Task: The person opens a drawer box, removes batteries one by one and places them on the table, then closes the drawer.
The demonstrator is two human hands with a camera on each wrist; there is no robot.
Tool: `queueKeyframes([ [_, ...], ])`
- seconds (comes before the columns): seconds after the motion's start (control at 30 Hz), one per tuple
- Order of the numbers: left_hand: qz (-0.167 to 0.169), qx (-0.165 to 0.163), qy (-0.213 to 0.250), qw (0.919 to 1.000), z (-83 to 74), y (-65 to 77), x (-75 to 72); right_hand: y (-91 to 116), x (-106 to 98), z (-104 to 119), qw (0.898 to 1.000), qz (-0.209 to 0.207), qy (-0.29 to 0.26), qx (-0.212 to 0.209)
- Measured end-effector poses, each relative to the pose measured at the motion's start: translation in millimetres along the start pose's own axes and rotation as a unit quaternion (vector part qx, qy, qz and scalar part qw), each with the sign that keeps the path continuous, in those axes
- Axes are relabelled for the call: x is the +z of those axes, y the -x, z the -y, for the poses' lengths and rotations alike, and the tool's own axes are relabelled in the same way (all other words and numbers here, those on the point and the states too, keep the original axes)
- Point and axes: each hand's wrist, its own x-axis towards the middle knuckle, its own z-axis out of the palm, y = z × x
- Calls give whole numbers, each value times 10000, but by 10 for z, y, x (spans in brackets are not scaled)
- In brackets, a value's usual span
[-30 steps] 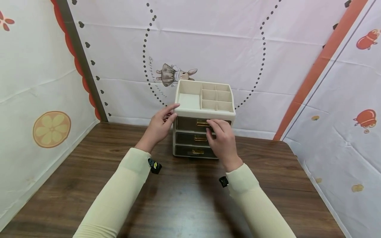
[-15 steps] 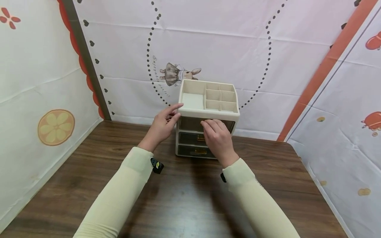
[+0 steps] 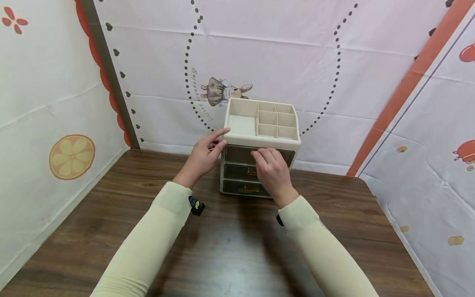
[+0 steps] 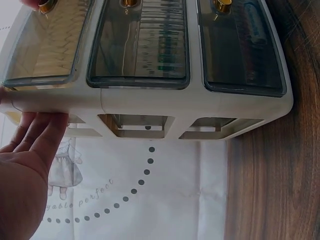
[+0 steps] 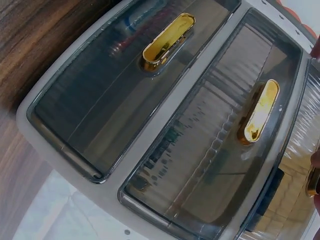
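Note:
A cream drawer organizer (image 3: pixel 262 141) stands on the table, with three dark see-through drawers and gold handles. My right hand (image 3: pixel 273 173) pinches the handle of the top drawer (image 3: pixel 237 154). In the right wrist view only its fingertips (image 5: pixel 316 162) show, at that gold handle (image 5: pixel 313 182). My left hand (image 3: pixel 202 159) rests at the upper left front corner, index finger at the top edge and thumb at the front. In the left wrist view its straight fingers (image 4: pixel 45 132) lie against the side wall. The middle drawer (image 5: pixel 200 140) and bottom drawer (image 5: pixel 115 100) sit level in the frame.
The organizer's top has one large compartment (image 3: pixel 242 125) and several small ones (image 3: pixel 268 118). Below is a dark wooden table (image 3: pixel 222 247). A printed white cloth (image 3: pixel 278 53) hangs behind, with more cloth (image 3: pixel 37 103) at the left.
My right hand has closed its fingers and thumb on the top drawer's handle, covering it in the head view. My left hand stays at the corner. The head view has shifted slightly.

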Motion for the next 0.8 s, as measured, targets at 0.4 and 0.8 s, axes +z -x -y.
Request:
queueKeyframes([
  [0.4,76,-1,-113,9999,-16,-5,-7,54,-211,94,9995,34,-266,-180],
  [0.8,192,65,-458,9987,-29,10,8,111,-430,219,9984,73,-505,-244],
])
